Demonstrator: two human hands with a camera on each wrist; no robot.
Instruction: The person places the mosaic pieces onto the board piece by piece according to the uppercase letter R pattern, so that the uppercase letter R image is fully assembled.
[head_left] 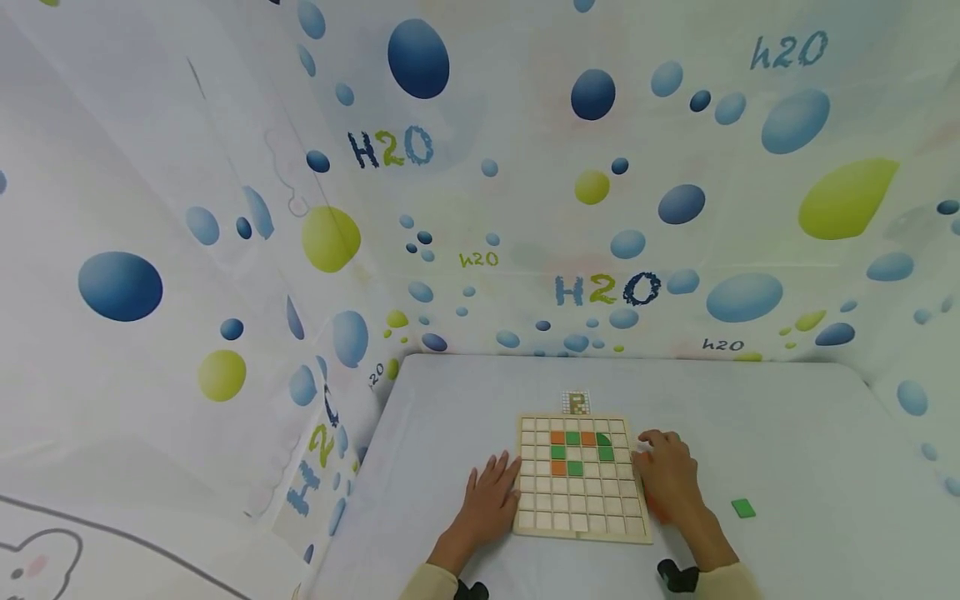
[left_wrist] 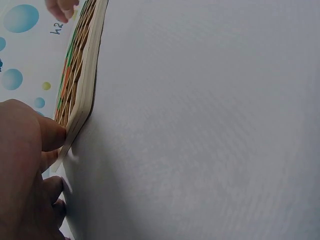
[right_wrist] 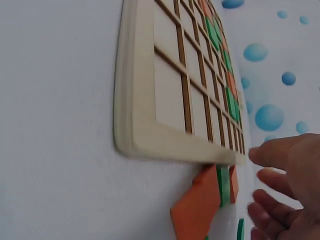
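Note:
A wooden grid board (head_left: pixel 585 524) lies on the table with orange and green tiles set in its upper cells, among them an orange tile (head_left: pixel 558 468) and a green tile (head_left: pixel 575 468). My left hand (head_left: pixel 491 498) rests against the board's left edge, fingers spread and thumb at the frame. Beside the right edge hovers my right hand (head_left: pixel 670 475), its fingers loosely bent with nothing visible between them. Loose orange pieces (right_wrist: pixel 197 212) and a green piece (right_wrist: pixel 223 186) lie by the board's right side, partly covered by that hand in the head view.
A small pattern card (head_left: pixel 577 402) sits just beyond the board's far edge. Off to the right lies a single green piece (head_left: pixel 743 508). The white table (head_left: pixel 810 433) meets a curtain (head_left: pixel 517 192) printed with blue and green drops behind and at the sides.

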